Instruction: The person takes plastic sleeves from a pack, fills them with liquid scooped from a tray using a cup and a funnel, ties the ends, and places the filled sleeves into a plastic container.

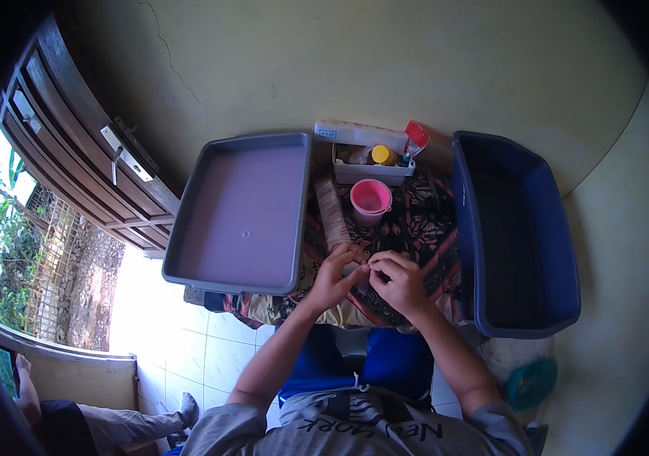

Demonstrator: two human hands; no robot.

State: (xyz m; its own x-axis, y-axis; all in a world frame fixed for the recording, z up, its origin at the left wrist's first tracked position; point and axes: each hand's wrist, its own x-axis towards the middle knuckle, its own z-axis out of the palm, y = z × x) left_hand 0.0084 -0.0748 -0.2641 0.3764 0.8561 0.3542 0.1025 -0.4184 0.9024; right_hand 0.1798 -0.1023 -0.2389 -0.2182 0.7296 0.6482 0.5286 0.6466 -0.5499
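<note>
My left hand (332,278) and my right hand (400,283) meet over the near part of the patterned cloth (408,220). Both have their fingers pinched together, fingertips almost touching. Whatever lies between them is too small and too covered to name. Just beyond the hands stands a pink bucket (370,202) with its mouth facing up. A long, narrow, pale box (331,213) lies to the left of the bucket, its near end close to my left hand.
On the left sits a grey tray (304,220) holding pinkish liquid; a deep dark-blue tub (467,251) stands right. At the back, a small white container (374,175) holds a yellow-capped jar (382,155). Another person's leg (127,425) shows lower left, near an open door (89,129).
</note>
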